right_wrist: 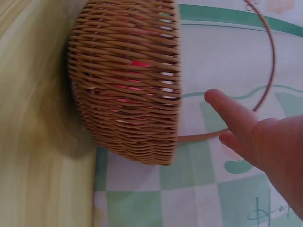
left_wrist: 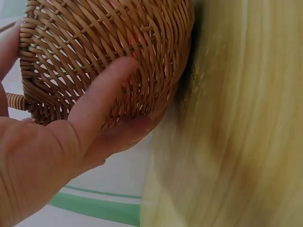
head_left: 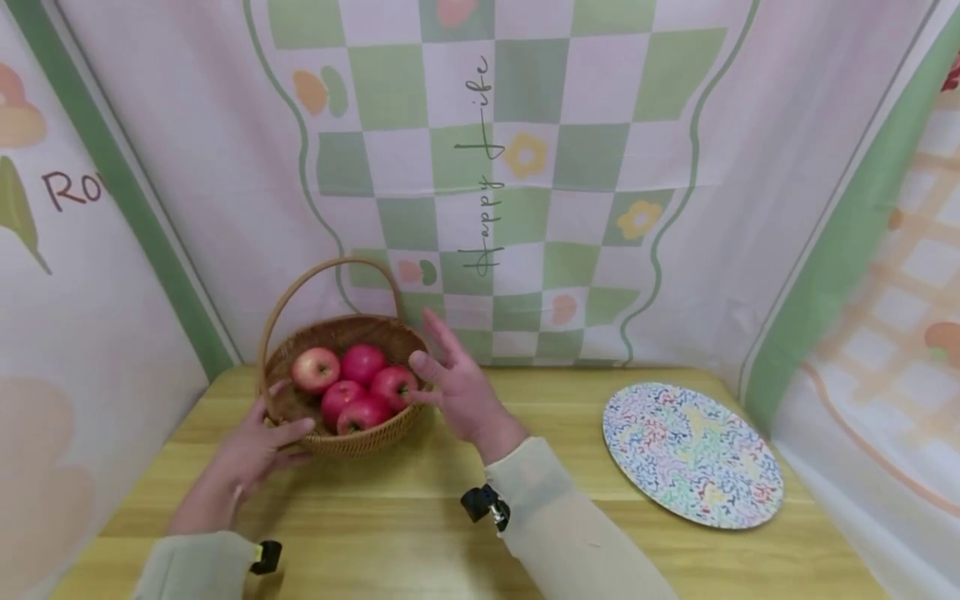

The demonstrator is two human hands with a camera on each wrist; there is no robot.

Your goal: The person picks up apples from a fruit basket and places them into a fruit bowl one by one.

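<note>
Head | left hand (head_left: 251, 443) loose, touching wicker basket (head_left: 363, 443) | right hand (head_left: 467, 395) spread, just beside it

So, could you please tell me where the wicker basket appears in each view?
Head: the wicker basket is left of centre, near mid-height.
Left wrist: it fills much of the upper left.
Right wrist: it is in the upper part, left of centre.
Shared landmark: the wooden table.
</note>
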